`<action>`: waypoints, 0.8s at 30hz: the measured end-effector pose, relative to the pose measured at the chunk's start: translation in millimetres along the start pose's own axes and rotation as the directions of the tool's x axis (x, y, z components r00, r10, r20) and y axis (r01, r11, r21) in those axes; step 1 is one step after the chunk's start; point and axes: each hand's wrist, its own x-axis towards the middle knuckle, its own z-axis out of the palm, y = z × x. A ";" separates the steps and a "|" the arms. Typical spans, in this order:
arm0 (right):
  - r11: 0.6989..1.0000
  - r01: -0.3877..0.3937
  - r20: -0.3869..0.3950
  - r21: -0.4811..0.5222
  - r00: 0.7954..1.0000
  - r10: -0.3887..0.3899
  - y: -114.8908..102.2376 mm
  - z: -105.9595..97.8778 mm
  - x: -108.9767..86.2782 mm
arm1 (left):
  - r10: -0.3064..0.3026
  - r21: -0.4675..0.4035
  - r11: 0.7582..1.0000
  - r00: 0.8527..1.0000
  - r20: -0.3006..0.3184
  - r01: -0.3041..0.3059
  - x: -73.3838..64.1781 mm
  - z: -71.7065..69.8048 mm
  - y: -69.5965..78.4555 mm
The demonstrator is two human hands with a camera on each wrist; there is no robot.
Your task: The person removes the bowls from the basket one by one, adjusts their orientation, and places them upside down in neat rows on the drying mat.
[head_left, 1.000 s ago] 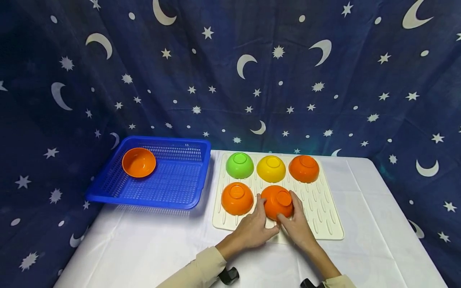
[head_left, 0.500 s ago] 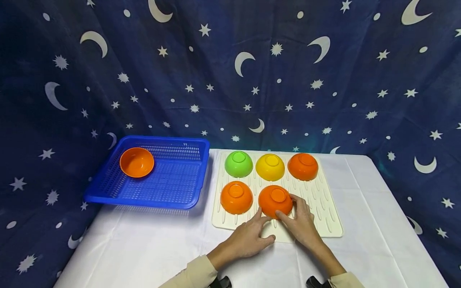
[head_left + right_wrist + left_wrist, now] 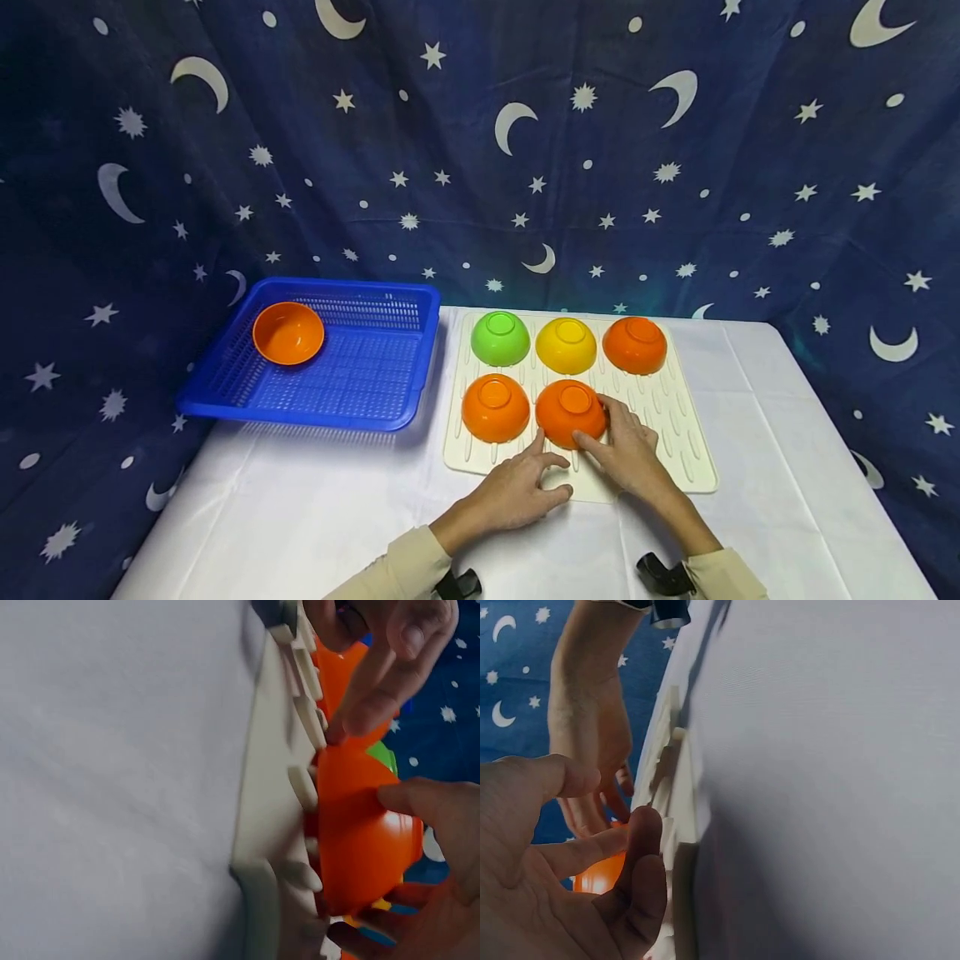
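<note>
An orange bowl (image 3: 572, 414) lies upside down in the front row on a cream ridged drying mat (image 3: 675, 454). My right hand (image 3: 630, 450) holds this bowl from the right, thumb on its near side and fingers around its far right side. The right wrist view shows the thumb pressed on the orange wall. At the bowl's near left edge is my left hand (image 3: 513, 492), its index fingertip at or touching the rim, the other fingers loosely bent around nothing. Left of it sits another upturned orange bowl (image 3: 495, 408).
Behind stand upturned green (image 3: 500, 339), yellow (image 3: 566, 346) and red-orange (image 3: 634, 346) bowls. A blue plastic basket (image 3: 367, 421) on the left contains one upright orange bowl (image 3: 288, 333). A dark starry curtain (image 3: 480, 150) rises behind the white-covered table (image 3: 300, 508).
The front orange bowl has settled flat on the mat from a slight tilt. My left hand has loosened its hold and drawn back toward me; the right hand keeps its hold.
</note>
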 end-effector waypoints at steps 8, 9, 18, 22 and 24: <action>0.997 -0.059 0.005 0.046 0.998 0.059 16.3 -14.1 -10.7 | 0.019 -0.061 0.998 0.998 -0.061 -0.022 -5.4 -16.6 -3.4; 0.998 -0.056 -0.003 0.038 0.998 0.057 18.1 -15.9 -12.7 | 0.022 -0.037 0.999 0.997 -0.074 -0.025 -7.6 -18.5 -3.6; 0.999 0.009 -0.066 -0.037 0.998 -0.011 34.2 -33.4 -34.4 | 0.053 0.018 0.999 0.987 -0.154 -0.051 -29.8 -38.0 -1.9; 0.997 0.009 -0.087 -0.078 0.996 -0.015 45.5 -40.3 -44.8 | 0.068 0.030 0.998 0.979 -0.191 -0.064 -40.7 -50.0 -2.3; 0.995 0.001 -0.093 -0.096 0.996 -0.010 52.9 -43.0 -50.4 | 0.090 0.071 0.995 0.972 -0.216 -0.077 -47.5 -55.9 -3.4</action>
